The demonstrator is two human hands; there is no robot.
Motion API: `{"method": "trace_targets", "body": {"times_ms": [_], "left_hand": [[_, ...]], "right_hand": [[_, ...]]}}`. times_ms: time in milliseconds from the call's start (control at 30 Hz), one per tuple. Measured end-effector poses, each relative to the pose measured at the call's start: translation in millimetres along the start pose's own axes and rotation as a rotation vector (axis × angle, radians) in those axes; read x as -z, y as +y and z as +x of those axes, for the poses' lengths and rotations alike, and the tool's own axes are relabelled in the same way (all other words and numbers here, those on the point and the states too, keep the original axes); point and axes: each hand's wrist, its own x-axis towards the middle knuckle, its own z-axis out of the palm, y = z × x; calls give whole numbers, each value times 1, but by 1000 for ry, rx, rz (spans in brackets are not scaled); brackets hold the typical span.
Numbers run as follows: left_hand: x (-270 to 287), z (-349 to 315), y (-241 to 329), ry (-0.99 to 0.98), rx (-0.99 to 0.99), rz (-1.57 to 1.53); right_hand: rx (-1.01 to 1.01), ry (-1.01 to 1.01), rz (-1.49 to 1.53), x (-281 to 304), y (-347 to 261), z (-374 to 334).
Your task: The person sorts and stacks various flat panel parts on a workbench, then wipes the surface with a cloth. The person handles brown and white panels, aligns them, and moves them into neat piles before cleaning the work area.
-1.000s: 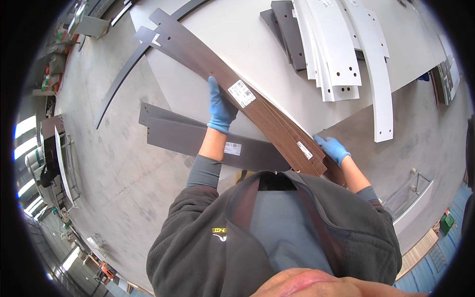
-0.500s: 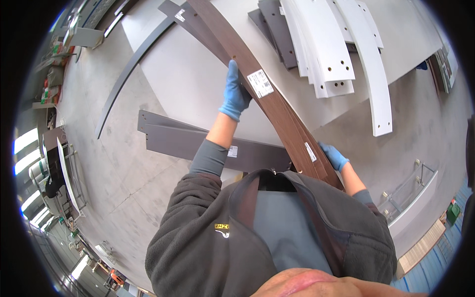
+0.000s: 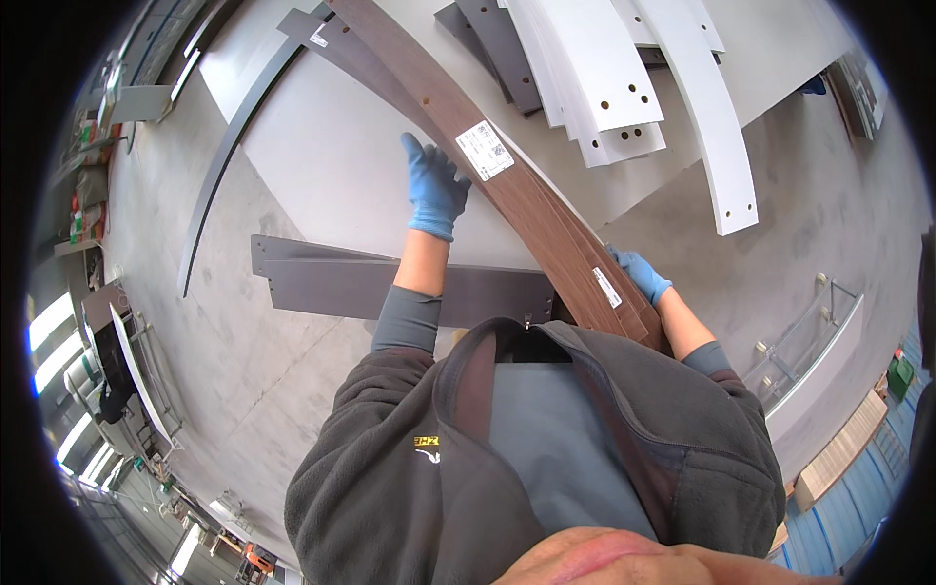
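Long brown wood-grain boards (image 3: 531, 205), slightly curved, lie stacked and fanned diagonally across the pale table (image 3: 336, 146), with white labels on the top one. My left hand (image 3: 436, 190), in a blue glove, is just left of the stack's edge, fingers apart and nothing in them. At the stack's near right edge my right hand (image 3: 641, 276), also gloved in blue, grips the boards; its thumb and part of its fingers are hidden. Beneath the stack's near end lies a dark grey board (image 3: 409, 291), with another partly under it.
White curved boards with drilled holes (image 3: 585, 68) are piled at the far right, one white board (image 3: 717, 136) sticking out past the table edge. Dark grey boards (image 3: 497, 49) lie beside them. A thin dark curved strip (image 3: 219, 175) is at left. A wheeled rack (image 3: 814, 336) stands at right.
My left hand has let go of the brown boards' edge and moved left, its fingers spreading. My right hand stays at the near edge. The whole view has shifted slightly.
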Motion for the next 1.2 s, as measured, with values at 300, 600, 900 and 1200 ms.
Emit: {"method": "trace_targets", "body": {"times_ms": [300, 600, 900, 1200], "left_hand": [[3, 11, -36, 59, 11, -128], [22, 21, -41, 35, 39, -134], [16, 15, -30, -27, 2, -56], [13, 23, -31, -130, -43, -29]], "right_hand": [[-120, -5, 12, -16, -27, -57], [49, 17, -92, -24, -19, -64], [-73, -19, -93, -28, -49, -81], [-80, 69, -122, -29, -41, -82]]}}
